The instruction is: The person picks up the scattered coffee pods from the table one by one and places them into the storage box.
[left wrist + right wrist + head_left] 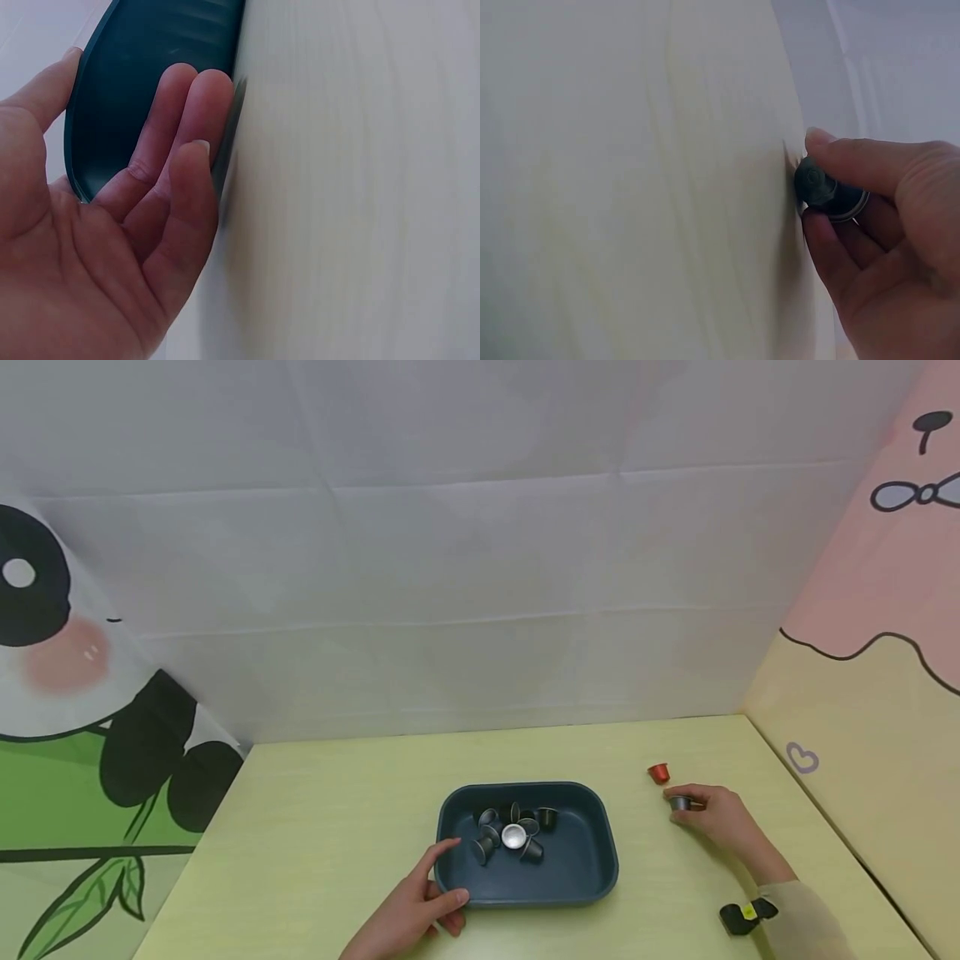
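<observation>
Between thumb and fingers my right hand [716, 814] pinches a dark grey coffee capsule [681, 803] low over the right side of the table. In the right wrist view the capsule [815, 184] is partly covered by the fingers. A red coffee capsule [659, 773] lies just beyond that hand. My left hand [412, 897] rests against the left front corner of a dark blue tray [570, 881], thumb and index finger spread along its rim, the other fingers loosely bent. Several dark and grey capsules lie jumbled in the tray, among them one with its silvery face up [513, 837].
The pale yellow table [315, 827] carries the tray near its middle. A white sheet [450, 568] hangs behind it. Printed panels stand at both sides, the right one [862, 760] close to the right arm. A black strap device [742, 917] sits at the right wrist.
</observation>
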The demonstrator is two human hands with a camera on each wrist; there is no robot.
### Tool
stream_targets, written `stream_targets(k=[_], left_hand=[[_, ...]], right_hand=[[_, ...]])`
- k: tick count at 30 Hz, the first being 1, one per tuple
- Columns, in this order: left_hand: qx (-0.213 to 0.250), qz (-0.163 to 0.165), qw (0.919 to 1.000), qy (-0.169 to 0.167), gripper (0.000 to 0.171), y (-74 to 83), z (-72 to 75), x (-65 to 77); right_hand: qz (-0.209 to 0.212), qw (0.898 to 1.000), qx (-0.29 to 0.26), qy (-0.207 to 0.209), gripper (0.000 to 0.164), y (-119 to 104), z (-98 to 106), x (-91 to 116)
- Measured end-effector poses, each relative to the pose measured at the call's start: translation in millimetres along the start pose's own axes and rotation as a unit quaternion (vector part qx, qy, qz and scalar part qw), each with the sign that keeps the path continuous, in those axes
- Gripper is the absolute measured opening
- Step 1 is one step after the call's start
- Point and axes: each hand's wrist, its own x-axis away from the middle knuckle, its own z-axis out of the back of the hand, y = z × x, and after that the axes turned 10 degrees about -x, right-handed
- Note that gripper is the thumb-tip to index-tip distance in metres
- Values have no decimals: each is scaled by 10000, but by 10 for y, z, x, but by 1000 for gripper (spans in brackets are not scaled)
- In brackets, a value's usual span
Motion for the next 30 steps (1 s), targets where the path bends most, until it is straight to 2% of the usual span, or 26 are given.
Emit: stream_targets(k=[8, 13, 30], left_hand=[[61, 55, 10000, 38, 71, 41, 1, 15], [17, 105, 9999, 36, 71, 38, -8, 8], [29, 87, 10000, 13, 71, 17, -1, -6]], right_hand=[[-156, 9998, -100, -112, 38, 13, -2, 5], [-72, 9999, -55, -117, 38, 2, 5, 16], [0, 10000, -7, 94, 39, 11, 1, 52]])
